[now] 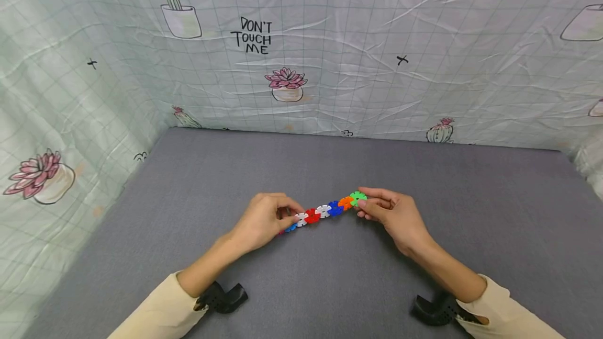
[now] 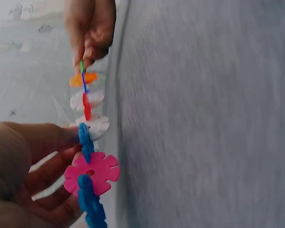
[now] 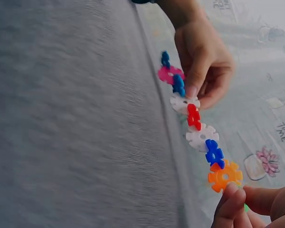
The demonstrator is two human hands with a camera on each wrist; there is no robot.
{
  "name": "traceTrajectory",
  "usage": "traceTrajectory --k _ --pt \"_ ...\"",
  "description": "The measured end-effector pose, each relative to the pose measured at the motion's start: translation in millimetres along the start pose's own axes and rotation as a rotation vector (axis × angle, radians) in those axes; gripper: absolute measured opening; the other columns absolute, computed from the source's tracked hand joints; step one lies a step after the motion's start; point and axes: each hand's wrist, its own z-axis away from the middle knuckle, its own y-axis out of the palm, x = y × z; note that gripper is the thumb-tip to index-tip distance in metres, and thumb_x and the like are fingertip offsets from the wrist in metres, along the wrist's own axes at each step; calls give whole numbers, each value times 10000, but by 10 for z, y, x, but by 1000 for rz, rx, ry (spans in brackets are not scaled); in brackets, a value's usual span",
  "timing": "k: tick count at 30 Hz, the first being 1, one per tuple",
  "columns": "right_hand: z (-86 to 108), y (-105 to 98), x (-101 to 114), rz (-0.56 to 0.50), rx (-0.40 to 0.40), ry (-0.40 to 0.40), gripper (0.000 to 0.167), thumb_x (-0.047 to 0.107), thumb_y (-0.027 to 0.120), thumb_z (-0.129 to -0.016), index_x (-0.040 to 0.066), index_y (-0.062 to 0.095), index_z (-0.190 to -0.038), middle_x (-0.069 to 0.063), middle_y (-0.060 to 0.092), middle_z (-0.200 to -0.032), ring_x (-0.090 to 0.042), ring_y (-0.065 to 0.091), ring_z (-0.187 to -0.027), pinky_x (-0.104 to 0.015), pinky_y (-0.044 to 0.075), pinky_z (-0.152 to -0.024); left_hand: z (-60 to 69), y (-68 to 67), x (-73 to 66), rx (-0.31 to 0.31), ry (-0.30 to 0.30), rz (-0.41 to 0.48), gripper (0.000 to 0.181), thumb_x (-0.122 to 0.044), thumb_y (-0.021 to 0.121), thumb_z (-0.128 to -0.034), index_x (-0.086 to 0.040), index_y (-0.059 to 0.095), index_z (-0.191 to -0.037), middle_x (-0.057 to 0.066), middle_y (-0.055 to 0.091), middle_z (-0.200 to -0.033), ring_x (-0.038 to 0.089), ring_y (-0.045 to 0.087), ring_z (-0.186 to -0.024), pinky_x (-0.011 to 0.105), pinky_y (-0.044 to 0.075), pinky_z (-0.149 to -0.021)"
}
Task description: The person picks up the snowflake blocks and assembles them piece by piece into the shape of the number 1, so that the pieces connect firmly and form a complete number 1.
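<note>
A chain of interlocking plastic snowflake discs (image 1: 312, 216) stretches between my two hands above the grey table. My left hand (image 1: 265, 219) pinches it near a white disc (image 3: 184, 103). Beyond that grip hang a pink disc (image 2: 92, 174) and blue discs (image 2: 91, 202), largely covered by the hand in the head view. The right hand (image 1: 394, 213) pinches the green disc (image 1: 358, 199) at the other end. Between the hands run red, white, dark blue and orange discs (image 3: 225, 176), each slotted into its neighbour at an angle.
A grey cloth-covered table (image 1: 330, 286) lies under both hands. Behind and to the left hangs a pale curtain (image 1: 339, 56) printed with potted plants. Black wrist devices (image 1: 226, 298) sit at both cream sleeves (image 1: 157, 310).
</note>
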Motion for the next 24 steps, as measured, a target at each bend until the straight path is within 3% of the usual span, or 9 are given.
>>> traceTrajectory --k 9,16,24 --pt "-93 -29 196 78 -20 -92 409 146 592 -963 14 530 -1346 -219 640 -1020 -307 648 -895 -281 533 -784 38 137 -247 -73 -115 151 133 -13 776 -780 -94 713 -864 -71 625 -712 67 571 -618 240 480 -550" --pt "-206 -4 270 209 -25 -138 400 157 563 -981 57 521 -1366 -194 650 -1039 -395 611 -931 -349 535 -792 45 286 -303 -97 -167 229 115 -1 764 -786 -65 694 -852 -44 633 -714 68 582 -595 238 497 -550" --pt "-316 6 265 239 -25 -162 363 125 560 -978 39 552 -1331 -179 673 -946 -396 632 -884 -344 543 -755 73 489 -390 -123 -228 344 91 12 724 -812 -33 665 -864 -9 619 -726 87 593 -597 233 494 -534"
